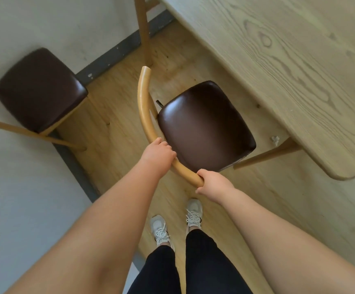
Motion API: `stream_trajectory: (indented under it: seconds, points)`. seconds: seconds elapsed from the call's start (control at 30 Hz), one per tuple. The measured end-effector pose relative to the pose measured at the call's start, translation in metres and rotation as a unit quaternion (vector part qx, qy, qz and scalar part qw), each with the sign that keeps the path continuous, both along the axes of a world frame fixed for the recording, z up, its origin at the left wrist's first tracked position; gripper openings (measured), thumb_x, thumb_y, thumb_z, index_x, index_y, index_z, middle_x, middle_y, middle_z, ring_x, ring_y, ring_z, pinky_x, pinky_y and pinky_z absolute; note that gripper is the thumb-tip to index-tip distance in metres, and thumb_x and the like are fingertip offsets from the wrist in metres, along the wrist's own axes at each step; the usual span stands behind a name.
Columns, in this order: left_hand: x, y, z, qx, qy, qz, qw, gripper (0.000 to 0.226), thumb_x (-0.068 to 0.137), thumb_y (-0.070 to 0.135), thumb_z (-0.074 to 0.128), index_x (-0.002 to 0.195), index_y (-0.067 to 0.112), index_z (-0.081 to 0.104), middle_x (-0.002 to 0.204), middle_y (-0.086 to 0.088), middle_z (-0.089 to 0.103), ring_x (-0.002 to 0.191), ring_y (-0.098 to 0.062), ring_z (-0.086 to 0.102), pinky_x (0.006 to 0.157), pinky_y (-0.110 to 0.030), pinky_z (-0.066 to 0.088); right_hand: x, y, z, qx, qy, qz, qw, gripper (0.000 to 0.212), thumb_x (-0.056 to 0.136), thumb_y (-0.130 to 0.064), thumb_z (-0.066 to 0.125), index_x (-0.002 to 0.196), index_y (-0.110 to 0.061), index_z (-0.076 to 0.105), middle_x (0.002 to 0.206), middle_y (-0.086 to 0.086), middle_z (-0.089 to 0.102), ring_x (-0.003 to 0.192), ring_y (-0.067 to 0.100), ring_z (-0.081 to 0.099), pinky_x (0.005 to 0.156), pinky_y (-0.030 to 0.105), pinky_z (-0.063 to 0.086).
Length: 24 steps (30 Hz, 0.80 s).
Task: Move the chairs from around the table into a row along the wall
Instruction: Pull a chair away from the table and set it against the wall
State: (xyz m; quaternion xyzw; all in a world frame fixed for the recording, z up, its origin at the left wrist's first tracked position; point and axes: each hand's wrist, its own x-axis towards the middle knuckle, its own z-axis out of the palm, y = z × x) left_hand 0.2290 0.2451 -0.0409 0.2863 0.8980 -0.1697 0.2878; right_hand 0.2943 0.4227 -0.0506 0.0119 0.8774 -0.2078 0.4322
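A wooden chair with a dark brown padded seat [206,126] stands in front of me, its seat close to the edge of the pale wooden table [288,60]. Both hands hold its curved backrest rail [143,107]. My left hand [158,152] grips the rail's middle part, and my right hand [211,182] is wrapped around the rail's near end. A second chair of the same kind [41,90] stands at the left, its seat against the white wall [24,187].
A dark grey skirting board [117,52] runs along the wall's base, turning a corner at the left. A table leg [143,30] stands beyond the held chair. My two feet in white shoes [176,223] are on the wooden floor [113,124] between wall and table.
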Motion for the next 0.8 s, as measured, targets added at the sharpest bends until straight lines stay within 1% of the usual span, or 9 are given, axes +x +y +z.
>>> stream_trajectory:
  seconds: [0.2,0.37,0.47,0.57,0.67,0.8]
  points:
    - [0.026,-0.056,0.003,-0.01,-0.006,0.043,0.999,0.037,0.093,0.012,0.043,0.126,0.021,0.057,0.123,-0.001,0.06,0.122,-0.022,0.048,0.117,-0.039,0.019,0.013,-0.054,0.0,0.0,0.0,0.046,0.999,0.026,0.082,-0.029,0.069,0.104,-0.026,0.055,0.095,-0.004,0.063,0.088,0.02,0.061,0.077,0.041,0.056]
    - [0.05,-0.111,0.006,-0.024,-0.006,0.07,0.997,0.038,0.093,0.014,0.045,0.129,0.021,0.056,0.125,0.0,0.06,0.122,-0.022,0.049,0.116,-0.039,0.021,0.023,-0.106,0.001,-0.01,-0.005,0.085,0.996,0.028,0.083,-0.031,0.068,0.107,-0.027,0.054,0.093,-0.006,0.061,0.086,0.019,0.06,0.07,0.036,0.053]
    - [0.065,-0.15,0.009,-0.022,-0.003,0.097,0.995,0.039,0.091,0.014,0.05,0.128,0.022,0.057,0.125,0.0,0.06,0.122,-0.022,0.05,0.116,-0.039,0.022,0.029,-0.144,0.003,-0.023,-0.008,0.111,0.993,0.03,0.083,-0.031,0.068,0.108,-0.026,0.054,0.096,-0.005,0.063,0.089,0.02,0.06,0.072,0.037,0.053]
    - [0.083,-0.192,0.013,-0.016,0.009,0.13,0.991,0.035,0.09,0.015,0.056,0.124,0.023,0.061,0.121,0.001,0.063,0.119,-0.021,0.052,0.115,-0.039,0.025,0.038,-0.186,0.007,-0.036,-0.015,0.134,0.99,0.03,0.082,-0.028,0.068,0.108,-0.023,0.054,0.097,-0.003,0.063,0.089,0.021,0.06,0.075,0.038,0.054]
    - [0.103,-0.23,0.016,-0.014,0.005,0.167,0.986,0.038,0.087,0.017,0.063,0.124,0.024,0.062,0.122,0.001,0.063,0.121,-0.021,0.051,0.118,-0.042,0.02,0.049,-0.223,0.008,-0.058,-0.027,0.154,0.986,0.03,0.082,-0.024,0.066,0.11,-0.021,0.055,0.098,-0.001,0.063,0.089,0.021,0.061,0.078,0.038,0.054]
    - [0.129,-0.276,0.02,-0.026,-0.002,0.214,0.977,0.04,0.084,0.019,0.069,0.123,0.023,0.062,0.124,0.0,0.062,0.122,-0.022,0.05,0.118,-0.042,0.017,0.067,-0.269,0.009,-0.093,-0.045,0.187,0.977,0.033,0.084,-0.023,0.065,0.116,-0.021,0.055,0.1,-0.001,0.062,0.089,0.021,0.06,0.073,0.033,0.049]
